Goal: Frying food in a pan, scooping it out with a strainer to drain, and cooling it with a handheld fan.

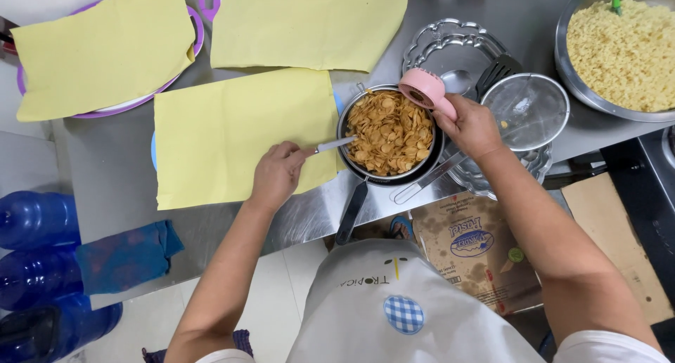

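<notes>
A metal strainer (430, 139) full of golden fried chips (389, 133) sits in a dark pan (353, 210) at the steel counter's front. My left hand (276, 175) grips a metal utensil (334, 144) whose end dips into the chips from the left. My right hand (474, 126) holds a pink cup-shaped container (423, 89) tipped over the strainer's right rim.
Yellow paper sheets (239, 134) cover plates at left and back. A glass lid (529, 110), a scalloped metal tray (450, 43) with a ladle and black spatula (496, 73), and a big bowl of pale noodles (622, 50) lie to the right. Blue bottles (35, 222) and a cardboard box (478, 254) stand below.
</notes>
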